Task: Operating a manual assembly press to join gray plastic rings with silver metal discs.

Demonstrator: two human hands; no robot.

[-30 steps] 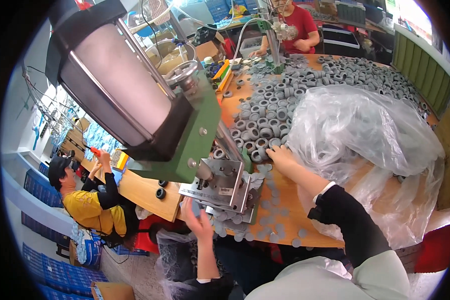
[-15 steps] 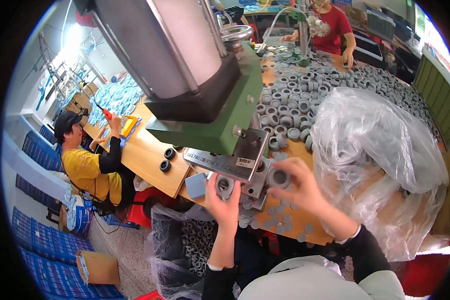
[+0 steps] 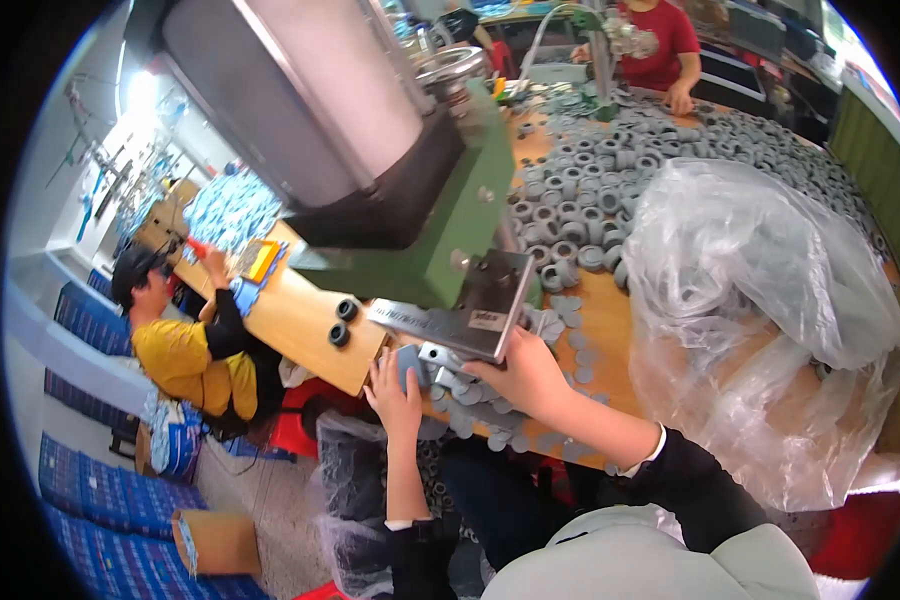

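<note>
A press with a green head (image 3: 410, 255) and a steel plate (image 3: 470, 305) stands before me. My right hand (image 3: 535, 378) reaches in at the plate's right edge; its thumb points at the metal fixture (image 3: 440, 358), and its other fingers are hidden by the plate, so what they hold does not show. My left hand (image 3: 395, 398) is open against a blue-grey block (image 3: 410, 368) left of the fixture, fingers apart. Flat grey discs (image 3: 480, 412) lie below the fixture. No ring shows in my left hand.
Many grey rubber rings (image 3: 580, 215) cover the table behind the press. Clear plastic sheeting (image 3: 760, 330) lies at right. Two dark rings (image 3: 342, 322) sit on the left board. A person in yellow (image 3: 185, 350) works at left, another in red (image 3: 660, 45) at the far side.
My left hand has let go of its grey ring and moved left to the block. My right hand, which held a ring, has moved left and in under the plate. The view has shifted slightly.
</note>
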